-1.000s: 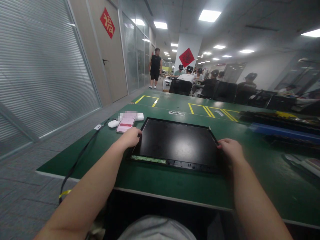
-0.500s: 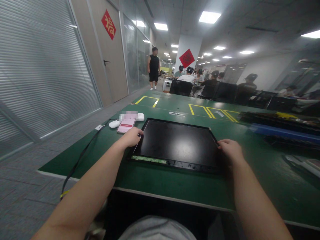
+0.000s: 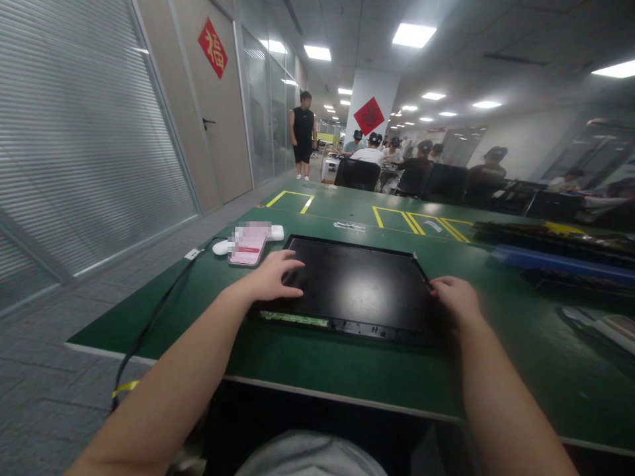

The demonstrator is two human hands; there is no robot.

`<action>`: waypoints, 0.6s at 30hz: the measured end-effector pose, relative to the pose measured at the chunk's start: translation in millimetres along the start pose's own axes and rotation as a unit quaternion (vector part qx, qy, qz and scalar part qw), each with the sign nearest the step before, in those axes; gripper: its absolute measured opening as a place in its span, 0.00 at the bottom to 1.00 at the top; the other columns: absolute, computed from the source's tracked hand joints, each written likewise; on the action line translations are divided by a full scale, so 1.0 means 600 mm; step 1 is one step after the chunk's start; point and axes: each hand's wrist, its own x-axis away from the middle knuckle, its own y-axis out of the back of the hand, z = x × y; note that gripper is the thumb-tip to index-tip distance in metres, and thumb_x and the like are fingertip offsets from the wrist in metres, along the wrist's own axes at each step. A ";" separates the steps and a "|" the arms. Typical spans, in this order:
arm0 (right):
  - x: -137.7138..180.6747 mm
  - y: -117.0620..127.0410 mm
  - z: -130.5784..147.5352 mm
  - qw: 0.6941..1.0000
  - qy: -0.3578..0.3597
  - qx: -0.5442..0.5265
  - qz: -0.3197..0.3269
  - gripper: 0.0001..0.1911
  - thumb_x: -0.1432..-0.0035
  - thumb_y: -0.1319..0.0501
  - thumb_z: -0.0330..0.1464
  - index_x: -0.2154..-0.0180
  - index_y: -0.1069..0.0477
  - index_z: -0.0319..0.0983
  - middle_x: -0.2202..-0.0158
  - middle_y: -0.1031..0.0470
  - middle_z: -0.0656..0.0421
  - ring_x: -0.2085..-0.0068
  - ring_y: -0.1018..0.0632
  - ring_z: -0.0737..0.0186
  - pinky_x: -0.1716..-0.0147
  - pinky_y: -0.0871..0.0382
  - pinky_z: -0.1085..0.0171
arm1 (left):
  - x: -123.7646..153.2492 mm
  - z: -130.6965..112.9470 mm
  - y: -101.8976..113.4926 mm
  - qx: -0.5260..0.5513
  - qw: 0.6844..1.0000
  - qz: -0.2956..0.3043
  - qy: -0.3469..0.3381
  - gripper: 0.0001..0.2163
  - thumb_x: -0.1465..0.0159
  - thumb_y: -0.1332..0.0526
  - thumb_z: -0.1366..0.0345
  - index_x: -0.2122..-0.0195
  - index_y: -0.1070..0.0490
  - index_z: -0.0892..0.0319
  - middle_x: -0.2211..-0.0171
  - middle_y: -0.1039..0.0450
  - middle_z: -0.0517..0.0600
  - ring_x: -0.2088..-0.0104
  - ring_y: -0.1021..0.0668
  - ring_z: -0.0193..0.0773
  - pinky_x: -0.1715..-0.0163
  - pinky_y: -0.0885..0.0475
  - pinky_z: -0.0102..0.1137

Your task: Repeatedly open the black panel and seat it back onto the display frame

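A black flat display panel (image 3: pixel 357 284) lies on the green table (image 3: pixel 307 357) in front of me, with a strip of exposed green circuit board along its near edge. My left hand (image 3: pixel 270 277) lies flat on the panel's left part, fingers stretched out over the dark surface. My right hand (image 3: pixel 456 297) is curled round the panel's right edge, near its far right corner, and grips it.
A pink phone (image 3: pixel 248 244) and a white mouse-like device (image 3: pixel 221 247) lie left of the panel, with a black cable (image 3: pixel 153 317) running off the table's left edge. Dark trays and a blue bar (image 3: pixel 560 258) fill the right. A person stands in the corridor (image 3: pixel 302 132); others sit beyond.
My left hand has left the panel's left edge, moved right and opened flat on its surface. My right hand has stayed on the right edge.
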 end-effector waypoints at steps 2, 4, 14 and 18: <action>0.000 0.000 0.000 1.000 -0.001 -0.003 -0.002 0.14 0.49 0.42 0.34 0.64 0.21 0.40 0.72 0.20 0.56 0.66 0.22 0.57 0.70 0.36 0.64 | 0.002 -0.012 0.003 0.046 0.996 0.037 -0.074 0.26 0.47 0.29 0.53 0.47 0.26 0.54 0.39 0.38 0.57 0.39 0.35 0.53 0.39 0.40 0.44; 0.000 0.000 0.000 1.000 -0.001 -0.003 -0.007 0.13 0.50 0.42 0.34 0.65 0.21 0.40 0.72 0.20 0.56 0.67 0.22 0.57 0.71 0.36 0.64 | 0.002 -0.023 0.006 0.080 0.988 0.062 -0.120 0.23 0.47 0.29 0.56 0.50 0.24 0.54 0.43 0.33 0.55 0.42 0.31 0.49 0.42 0.37 0.41; 0.002 0.002 0.001 1.000 -0.010 0.001 0.006 0.14 0.49 0.43 0.34 0.63 0.21 0.40 0.71 0.19 0.57 0.65 0.22 0.57 0.69 0.36 0.64 | 0.004 -0.050 0.009 0.114 0.974 0.103 -0.164 0.16 0.46 0.29 0.61 0.56 0.21 0.56 0.57 0.28 0.51 0.61 0.24 0.38 0.59 0.30 0.30; 0.003 0.002 0.001 1.000 -0.009 -0.002 0.004 0.15 0.49 0.43 0.34 0.63 0.21 0.40 0.71 0.20 0.57 0.65 0.22 0.57 0.68 0.35 0.63 | 0.007 -0.066 0.014 0.103 0.974 0.124 -0.158 0.12 0.45 0.31 0.66 0.58 0.21 0.58 0.66 0.26 0.48 0.71 0.26 0.33 0.69 0.32 0.27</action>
